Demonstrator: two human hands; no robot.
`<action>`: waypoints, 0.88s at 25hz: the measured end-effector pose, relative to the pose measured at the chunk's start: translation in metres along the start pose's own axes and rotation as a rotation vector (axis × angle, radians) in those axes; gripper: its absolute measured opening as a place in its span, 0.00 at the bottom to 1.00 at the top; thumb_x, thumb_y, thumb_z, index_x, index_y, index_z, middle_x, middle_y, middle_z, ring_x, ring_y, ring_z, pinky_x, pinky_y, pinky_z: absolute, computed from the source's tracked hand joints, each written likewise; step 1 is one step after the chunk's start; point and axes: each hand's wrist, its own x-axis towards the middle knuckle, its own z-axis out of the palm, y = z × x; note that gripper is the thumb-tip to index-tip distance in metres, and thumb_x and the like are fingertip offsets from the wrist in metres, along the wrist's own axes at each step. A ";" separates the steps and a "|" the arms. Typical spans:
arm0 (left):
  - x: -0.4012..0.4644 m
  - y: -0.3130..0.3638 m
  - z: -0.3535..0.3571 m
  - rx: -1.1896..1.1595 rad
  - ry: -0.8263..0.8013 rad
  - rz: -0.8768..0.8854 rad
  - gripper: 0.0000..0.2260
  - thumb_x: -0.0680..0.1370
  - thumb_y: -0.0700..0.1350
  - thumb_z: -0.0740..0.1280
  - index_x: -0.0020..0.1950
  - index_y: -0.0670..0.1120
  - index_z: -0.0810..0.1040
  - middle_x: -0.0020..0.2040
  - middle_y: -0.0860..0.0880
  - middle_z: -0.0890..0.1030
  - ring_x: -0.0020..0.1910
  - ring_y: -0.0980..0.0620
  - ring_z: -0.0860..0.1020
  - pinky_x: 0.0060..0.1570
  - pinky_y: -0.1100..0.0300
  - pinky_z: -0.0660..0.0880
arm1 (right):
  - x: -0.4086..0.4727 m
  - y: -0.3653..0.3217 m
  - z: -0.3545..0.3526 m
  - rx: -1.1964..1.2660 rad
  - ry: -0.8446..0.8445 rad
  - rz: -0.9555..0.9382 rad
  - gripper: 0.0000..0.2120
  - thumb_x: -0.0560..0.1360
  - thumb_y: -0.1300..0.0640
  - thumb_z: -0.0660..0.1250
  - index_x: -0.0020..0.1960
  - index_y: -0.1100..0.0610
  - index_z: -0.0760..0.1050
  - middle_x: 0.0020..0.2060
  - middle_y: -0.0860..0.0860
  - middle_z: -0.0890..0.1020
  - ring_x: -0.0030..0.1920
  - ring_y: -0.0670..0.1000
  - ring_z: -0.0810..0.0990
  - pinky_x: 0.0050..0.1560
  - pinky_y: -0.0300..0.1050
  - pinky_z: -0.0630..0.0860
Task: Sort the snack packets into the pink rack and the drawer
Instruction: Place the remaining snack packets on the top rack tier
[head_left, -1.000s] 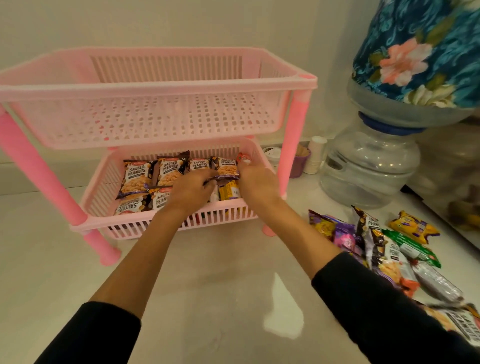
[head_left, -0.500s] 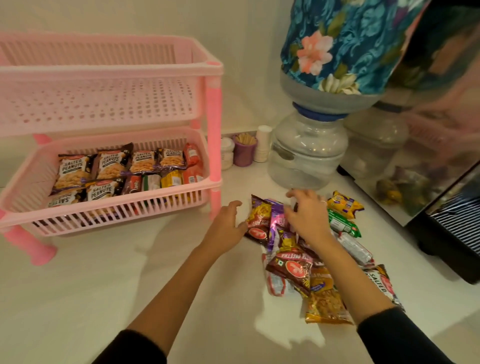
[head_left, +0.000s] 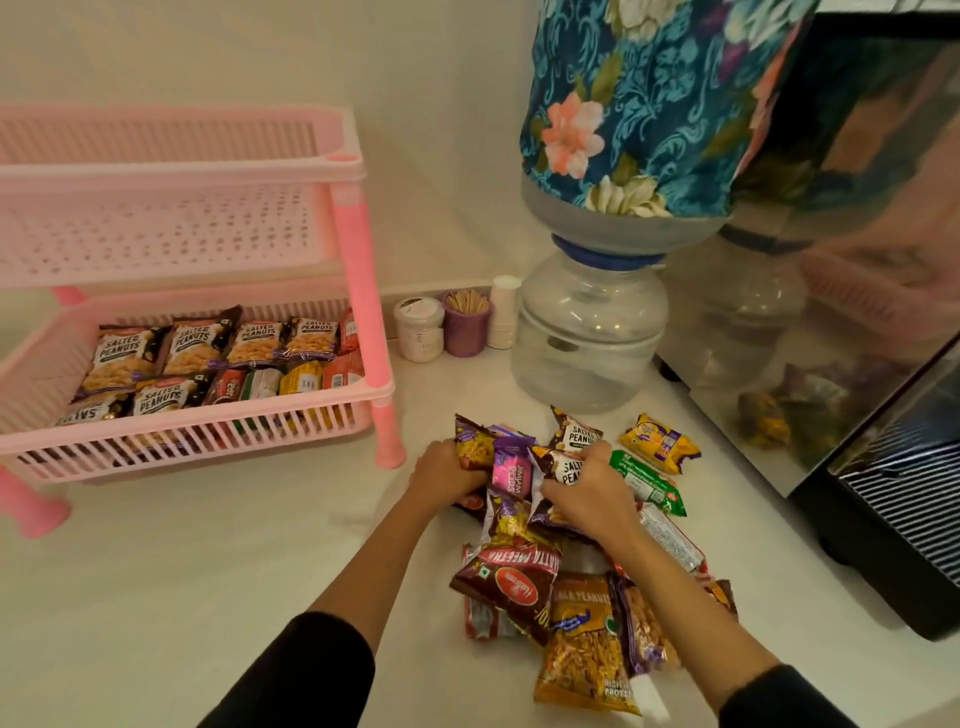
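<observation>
Several crinkly foil snack packets (head_left: 524, 483) are bunched between the left hand (head_left: 447, 467) and right hand (head_left: 589, 493), both clenched around them. With so many slippery packets grasped at once, one may be dropped on the white table (head_left: 208, 571) short of the pink plastic rack (head_left: 358, 384).

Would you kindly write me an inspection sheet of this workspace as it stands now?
Surface: pale countertop.
Job's things: pink rack, upper tier holds nothing visible, lower tier holds salted peanut packets and smaller packs; loose snack pile on the counter; drawer not in view.
Clutter: white jar, purple toothpick holder, white cup stack.
Grippers: left hand grips a yellow-purple packet; right hand grips a Salted Peanuts packet.
Cables: nothing seen.
Surroundings: water bottle with floral cover; glossy dark appliance.
</observation>
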 end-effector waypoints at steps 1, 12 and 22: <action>-0.002 0.002 -0.002 -0.007 0.029 0.033 0.18 0.62 0.47 0.71 0.45 0.36 0.79 0.44 0.37 0.82 0.45 0.39 0.81 0.46 0.44 0.77 | 0.001 0.001 -0.001 0.079 0.018 -0.009 0.28 0.66 0.49 0.71 0.58 0.55 0.60 0.38 0.47 0.79 0.33 0.45 0.80 0.27 0.40 0.70; -0.050 0.022 -0.065 -0.278 0.385 0.123 0.32 0.62 0.54 0.78 0.61 0.51 0.67 0.52 0.56 0.79 0.51 0.55 0.79 0.49 0.58 0.75 | -0.006 -0.073 -0.018 0.641 0.129 -0.350 0.24 0.71 0.60 0.69 0.60 0.48 0.60 0.41 0.44 0.77 0.35 0.34 0.79 0.31 0.31 0.76; -0.140 0.069 -0.244 -0.473 0.402 0.411 0.09 0.71 0.69 0.61 0.50 0.76 0.66 0.46 0.76 0.77 0.45 0.78 0.75 0.44 0.75 0.73 | -0.085 -0.265 -0.005 0.912 0.204 -0.732 0.22 0.70 0.54 0.69 0.60 0.48 0.65 0.53 0.49 0.77 0.47 0.41 0.80 0.45 0.38 0.79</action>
